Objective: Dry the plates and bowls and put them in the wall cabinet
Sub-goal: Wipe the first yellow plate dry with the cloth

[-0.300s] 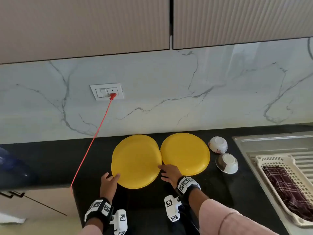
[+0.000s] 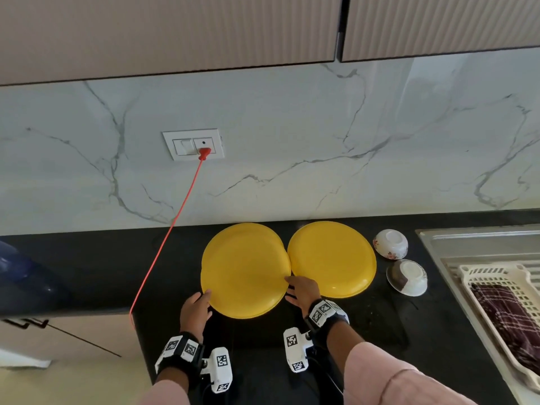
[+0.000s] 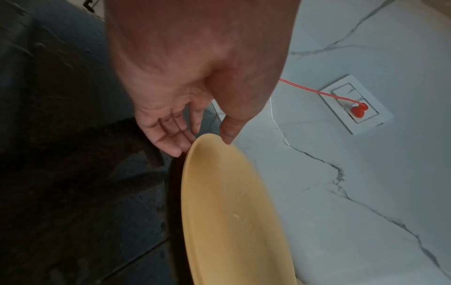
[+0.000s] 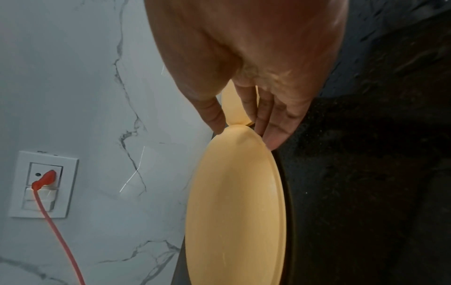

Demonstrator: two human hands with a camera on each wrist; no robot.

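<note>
Nearest the person, both hands are closing on the left yellow plate stack (image 2: 245,273), which is lying face down on the black counter (image 2: 87,273). The left hand (image 2: 194,312) is taking the stack's near left rim, its thumb lying over the top edge and its straightish fingers (image 3: 171,142) sliding beneath; in the left wrist view that rim is sitting between thumb and fingers, though a firm clamp is not yet showing. The right hand (image 2: 302,292) is doing the same at the right rim, thumb above and fingers (image 4: 275,135) below, just where this stack is touching the second yellow plate (image 2: 333,258), which is lying beside it. The head view is showing a second rim peeking out behind the left plate, so more than one plate seems to be sitting there; how many cannot be told. Further right, two small bowls (image 2: 391,244) are resting upside down near the sink (image 2: 467,238), and a checked cloth (image 2: 508,317) is lying in the white drainer basket (image 2: 479,271), in nobody's hand. Beyond the counter a red cable (image 2: 175,226) is running up to the wall socket (image 2: 194,144), and above it the wall cabinet (image 2: 175,30) is standing with its doors closed. Judging by this, the storing is only starting: nothing is showing as put away, the cabinet is needing opening, and plates and bowls are all waiting on the counter. Whether they are already dry cannot be told.
</note>
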